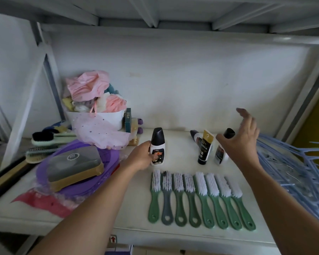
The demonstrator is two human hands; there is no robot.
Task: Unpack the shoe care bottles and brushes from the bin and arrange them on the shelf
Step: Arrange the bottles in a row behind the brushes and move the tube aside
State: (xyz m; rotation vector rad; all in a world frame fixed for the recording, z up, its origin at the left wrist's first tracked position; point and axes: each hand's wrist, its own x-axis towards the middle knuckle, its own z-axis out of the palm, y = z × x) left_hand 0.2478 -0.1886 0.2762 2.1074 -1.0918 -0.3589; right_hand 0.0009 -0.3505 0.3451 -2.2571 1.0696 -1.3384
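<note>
My left hand (143,157) grips a white shoe polish bottle (158,146) with a black cap, standing upright on the white shelf (180,144). My right hand (241,137) hovers open, fingers spread, just above another white bottle (221,153) with a black cap. Beside that stands a black tube (205,149) with a gold top, and a third bottle (195,136) lies behind it. Several green-handled brushes (201,197) with white bristles lie in a row along the front of the shelf. The bin is not in view.
A white tub (98,116) of pink cloths stands at the back left. A grey and gold box (74,166) rests on purple lids (107,159). Other brushes (44,140) lie far left. Blue plastic hangers (293,166) are piled at the right.
</note>
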